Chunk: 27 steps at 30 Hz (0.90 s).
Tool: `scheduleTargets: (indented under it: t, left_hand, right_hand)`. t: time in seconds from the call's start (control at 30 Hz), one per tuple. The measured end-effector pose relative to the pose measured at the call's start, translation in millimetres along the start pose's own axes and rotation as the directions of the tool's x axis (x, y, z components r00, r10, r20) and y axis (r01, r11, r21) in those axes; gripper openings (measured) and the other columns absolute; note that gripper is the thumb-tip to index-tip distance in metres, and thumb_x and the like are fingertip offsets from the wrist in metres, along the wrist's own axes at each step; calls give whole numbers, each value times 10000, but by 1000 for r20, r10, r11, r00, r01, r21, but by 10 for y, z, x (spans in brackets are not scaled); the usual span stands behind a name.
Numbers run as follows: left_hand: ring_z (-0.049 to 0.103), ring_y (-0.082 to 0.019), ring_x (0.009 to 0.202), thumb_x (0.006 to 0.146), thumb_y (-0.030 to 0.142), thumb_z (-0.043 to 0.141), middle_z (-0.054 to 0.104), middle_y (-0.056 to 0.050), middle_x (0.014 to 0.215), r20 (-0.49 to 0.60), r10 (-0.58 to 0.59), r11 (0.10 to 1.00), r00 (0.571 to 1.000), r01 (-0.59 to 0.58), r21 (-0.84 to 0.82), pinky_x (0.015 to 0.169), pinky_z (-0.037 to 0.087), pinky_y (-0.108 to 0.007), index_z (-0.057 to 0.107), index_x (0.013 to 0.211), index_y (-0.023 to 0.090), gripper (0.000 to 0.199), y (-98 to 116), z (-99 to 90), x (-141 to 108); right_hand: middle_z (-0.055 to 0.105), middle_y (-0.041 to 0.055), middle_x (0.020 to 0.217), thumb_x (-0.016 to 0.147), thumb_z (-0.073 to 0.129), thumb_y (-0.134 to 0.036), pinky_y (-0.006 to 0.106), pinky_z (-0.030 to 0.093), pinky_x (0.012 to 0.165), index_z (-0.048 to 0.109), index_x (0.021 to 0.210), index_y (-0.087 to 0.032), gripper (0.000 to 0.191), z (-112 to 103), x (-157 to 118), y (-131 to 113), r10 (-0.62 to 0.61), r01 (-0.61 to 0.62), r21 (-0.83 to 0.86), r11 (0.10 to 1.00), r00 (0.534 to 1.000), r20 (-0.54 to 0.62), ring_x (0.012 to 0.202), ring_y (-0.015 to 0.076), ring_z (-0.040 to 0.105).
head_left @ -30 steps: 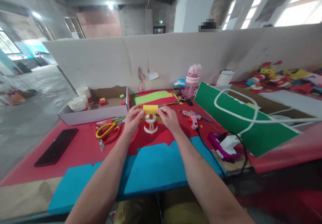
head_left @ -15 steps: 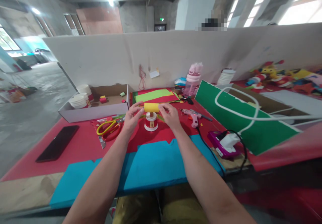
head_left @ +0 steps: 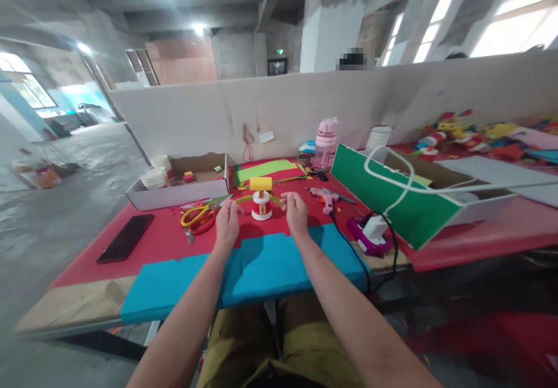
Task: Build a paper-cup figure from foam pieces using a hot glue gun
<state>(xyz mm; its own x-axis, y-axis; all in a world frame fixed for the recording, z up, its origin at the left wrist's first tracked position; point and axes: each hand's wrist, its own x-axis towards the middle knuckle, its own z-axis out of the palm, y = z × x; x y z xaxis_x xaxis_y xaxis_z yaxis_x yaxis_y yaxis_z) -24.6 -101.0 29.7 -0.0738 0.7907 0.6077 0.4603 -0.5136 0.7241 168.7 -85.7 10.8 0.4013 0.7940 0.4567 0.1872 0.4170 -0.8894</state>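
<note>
A small paper cup, white with a red band and a gold label, stands upside down on the red tabletop between my hands. On top of it, over a short brown folded piece, lies a yellow paper roll. Folded yellow-green paper strips stick out from both sides of the cup. My left hand has its fingers closed at the outer end of the left strip. At the right strip, the fingers of my right hand are closed on its outer end. Both fingertips are small and partly hidden.
Scissors and a black phone lie to the left. A white box with cups stands behind them. On the right are a pink glue gun, a purple power strip and a green panel. Blue sheeting covers the front edge.
Both hands have let go of the yellow roll, which now rests on top of the cup. They have moved down and apart to the folded strips. The view has tilted up.
</note>
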Motion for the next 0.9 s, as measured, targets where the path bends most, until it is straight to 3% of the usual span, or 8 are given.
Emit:
scheduleTargets:
  t: [0.1,0.2,0.27,0.4,0.6,0.8,0.9]
  left_hand:
    - [511,-140,607,945,365,388,560,-17,632,223,23,981,975,-65,183,594,361,-272,497,660,190,352,21,99,-211]
    - [535,-158,657,901,290,459,596,-42,660,459,99,889,883,-285,357,604,321,-275,548,654,179,285,24,164,-328]
    - [555,-176,710,891,259,462,623,-63,697,532,114,827,839,-377,418,631,324,-284,575,656,174,275,24,179,-363]
    - [570,-192,747,892,246,456,646,-76,717,536,92,804,839,-380,458,658,333,-291,615,673,171,281,18,182,-383]
    - [575,-189,733,897,271,467,653,-77,720,524,91,814,847,-367,451,638,327,-283,615,662,170,296,-14,192,-370]
    - [578,-187,746,886,252,476,649,-77,720,520,83,824,850,-352,444,635,315,-281,607,659,169,275,-25,184,-364]
    - [577,-182,737,893,257,464,646,-74,711,519,83,830,850,-347,437,636,314,-279,607,659,170,288,-18,173,-368]
  right_hand:
    - [689,56,771,910,397,-401,267,440,602,632,881,-179,324,10,-194,-5,-47,60,-127,990,993,108,603,158,583]
    - [708,63,762,889,429,-386,278,438,634,649,833,-187,301,-36,-361,-30,-55,96,-197,976,977,205,640,179,613]
    - [711,59,742,874,462,-394,279,426,628,646,781,-196,286,-88,-460,-55,-49,114,-236,965,963,264,644,189,621]
    - [698,47,719,831,526,-358,272,411,614,613,708,-205,215,-170,-597,-92,-71,173,-280,944,939,338,661,195,623]
    - [637,39,734,836,470,-288,265,385,638,534,713,-212,158,-141,-578,-76,-162,268,-299,916,928,336,688,182,563]
    - [586,24,684,890,377,-269,253,349,631,458,664,-217,245,-115,-544,-57,-194,303,-304,903,920,341,680,167,533]
    - [530,2,578,921,387,-359,253,305,564,417,605,-220,347,-122,-556,-61,-183,295,-323,899,924,335,574,150,474]
